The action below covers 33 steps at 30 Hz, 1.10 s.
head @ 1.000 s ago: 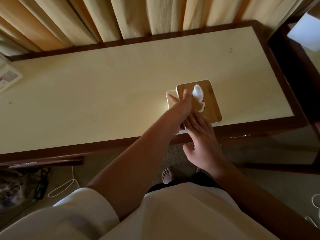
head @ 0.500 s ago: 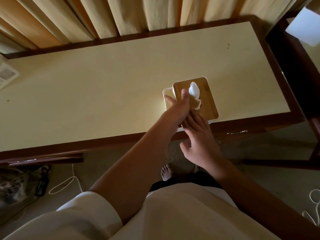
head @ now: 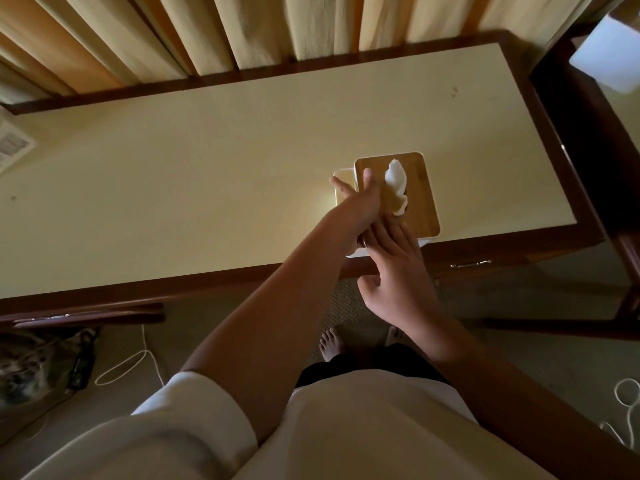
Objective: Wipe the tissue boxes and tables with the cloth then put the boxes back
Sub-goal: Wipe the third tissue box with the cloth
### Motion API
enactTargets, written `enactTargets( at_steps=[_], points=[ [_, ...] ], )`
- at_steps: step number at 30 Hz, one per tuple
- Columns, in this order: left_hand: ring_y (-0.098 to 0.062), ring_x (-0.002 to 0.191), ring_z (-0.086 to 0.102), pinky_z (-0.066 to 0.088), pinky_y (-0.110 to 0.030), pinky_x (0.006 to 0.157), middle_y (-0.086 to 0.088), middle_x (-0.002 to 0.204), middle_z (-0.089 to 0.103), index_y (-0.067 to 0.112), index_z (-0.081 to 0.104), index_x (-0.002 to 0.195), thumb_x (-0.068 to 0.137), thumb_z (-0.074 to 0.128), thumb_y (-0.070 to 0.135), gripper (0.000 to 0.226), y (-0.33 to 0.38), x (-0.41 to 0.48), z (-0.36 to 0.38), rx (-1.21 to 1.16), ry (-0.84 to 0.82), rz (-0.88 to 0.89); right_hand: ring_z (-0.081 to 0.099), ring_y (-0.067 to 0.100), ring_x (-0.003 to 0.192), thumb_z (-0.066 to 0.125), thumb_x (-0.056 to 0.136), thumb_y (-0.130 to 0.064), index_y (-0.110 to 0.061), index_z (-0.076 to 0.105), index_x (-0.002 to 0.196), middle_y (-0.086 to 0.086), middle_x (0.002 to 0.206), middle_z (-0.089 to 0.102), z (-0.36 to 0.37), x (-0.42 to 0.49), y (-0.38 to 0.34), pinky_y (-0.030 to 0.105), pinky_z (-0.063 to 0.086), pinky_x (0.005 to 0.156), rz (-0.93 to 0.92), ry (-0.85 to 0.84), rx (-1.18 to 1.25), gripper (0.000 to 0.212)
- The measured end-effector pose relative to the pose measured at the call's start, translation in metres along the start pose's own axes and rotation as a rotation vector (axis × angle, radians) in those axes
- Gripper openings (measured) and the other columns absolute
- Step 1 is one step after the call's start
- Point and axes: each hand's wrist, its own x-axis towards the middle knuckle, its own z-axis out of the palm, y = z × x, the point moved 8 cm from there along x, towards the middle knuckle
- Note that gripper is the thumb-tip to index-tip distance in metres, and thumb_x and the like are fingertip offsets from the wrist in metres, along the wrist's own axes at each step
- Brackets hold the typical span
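Note:
A tissue box (head: 417, 192) with a wooden lid and a white body stands near the front edge of the cream table (head: 207, 168). A white tissue (head: 396, 183) sticks out of the lid's slot. My left hand (head: 360, 209) grips the box's left side, thumb on the white wall and a finger on the lid. My right hand (head: 394, 271) touches the box's near end with straight fingers. No cloth shows in either hand.
Striped curtains hang behind the table's dark wooden rim. A second dark table with a white object (head: 606, 60) stands at the right. Printed paper (head: 14, 147) lies at the far left edge. A drawer handle (head: 471, 264) and floor cables (head: 128, 365) lie below.
The view has shifted slightly. Both hands stay on the box, which has kept its place on the table.

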Motion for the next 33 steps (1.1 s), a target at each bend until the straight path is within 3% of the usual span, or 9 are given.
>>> enactTargets(
  at_steps=[2,6,13,18,20,22,25,30,33],
  points=[
    [-0.032,0.131,0.056,0.045,-0.052,0.114,-0.012,0.158,0.047,0.041,-0.021,0.163,0.104,0.025,0.073,0.081,-0.001,0.001,0.0,-0.025,0.034,0.012,0.009,0.024,0.161,0.067,0.082,-0.015,-0.009,0.034,0.16,0.008,0.17,0.025,0.0,0.0,0.001,0.045,0.008,0.131,-0.003,-0.011,-0.005,0.085],
    [-0.021,0.086,0.063,0.054,-0.044,0.104,-0.007,0.099,0.061,0.03,0.01,0.164,0.102,0.028,0.075,0.08,0.008,-0.003,-0.004,-0.046,0.073,0.015,0.011,0.025,0.16,0.067,0.081,-0.017,-0.009,0.036,0.16,0.009,0.169,0.028,-0.001,-0.002,-0.001,0.047,0.01,0.131,0.001,-0.023,-0.015,0.085],
    [-0.035,0.137,0.052,0.042,-0.051,0.116,-0.015,0.161,0.044,0.042,-0.02,0.163,0.105,0.026,0.069,0.079,0.0,-0.004,0.001,0.005,0.05,-0.004,0.017,0.026,0.159,0.066,0.08,-0.01,-0.009,0.042,0.157,0.01,0.167,0.032,-0.004,-0.001,-0.005,0.051,0.017,0.129,-0.013,0.029,0.005,0.08],
    [-0.03,0.112,0.064,0.05,-0.049,0.111,-0.01,0.132,0.056,0.037,-0.015,0.166,0.102,0.027,0.076,0.086,0.012,-0.006,0.0,0.028,0.049,0.028,0.02,0.03,0.158,0.064,0.079,-0.015,-0.005,0.042,0.156,0.012,0.166,0.034,-0.002,-0.002,-0.002,0.052,0.017,0.129,0.01,0.03,-0.031,0.081],
    [-0.033,0.12,0.062,0.049,-0.051,0.11,-0.01,0.142,0.053,0.038,-0.018,0.165,0.1,0.027,0.078,0.088,0.006,-0.003,-0.002,0.035,0.052,0.03,0.017,0.028,0.159,0.064,0.08,-0.016,-0.006,0.04,0.157,0.011,0.167,0.032,-0.001,-0.003,-0.003,0.05,0.014,0.13,0.006,0.015,-0.033,0.081],
    [-0.032,0.125,0.061,0.055,-0.045,0.098,-0.013,0.157,0.046,0.04,-0.018,0.164,0.095,0.025,0.085,0.093,0.0,0.003,-0.007,0.003,0.051,-0.01,0.014,0.027,0.16,0.064,0.082,-0.016,-0.007,0.035,0.16,0.01,0.169,0.027,-0.001,-0.004,-0.004,0.048,0.012,0.13,0.001,0.007,-0.044,0.084],
    [-0.025,0.112,0.066,0.055,-0.033,0.075,-0.009,0.148,0.052,0.037,-0.009,0.166,0.09,0.027,0.09,0.099,-0.002,0.013,-0.01,0.01,0.049,-0.04,0.011,0.026,0.16,0.062,0.082,-0.017,-0.007,0.03,0.162,0.008,0.171,0.023,0.0,-0.002,-0.003,0.046,0.009,0.131,0.005,0.0,-0.059,0.086],
    [-0.022,0.093,0.066,0.055,-0.042,0.099,0.0,0.102,0.058,0.029,0.009,0.164,0.099,0.031,0.078,0.084,0.011,0.001,-0.001,0.044,0.068,0.024,0.012,0.025,0.16,0.057,0.081,-0.019,-0.007,0.036,0.159,0.01,0.169,0.028,-0.001,-0.001,-0.001,0.049,0.013,0.13,0.021,-0.008,-0.028,0.082],
    [-0.031,0.127,0.059,0.047,-0.043,0.108,-0.01,0.151,0.053,0.037,-0.019,0.165,0.102,0.028,0.075,0.087,0.001,0.002,0.002,0.065,0.042,0.023,0.012,0.025,0.16,0.058,0.08,-0.017,-0.008,0.036,0.159,0.01,0.169,0.027,0.001,-0.001,0.0,0.049,0.015,0.129,0.006,-0.027,-0.034,0.082]
  ],
)
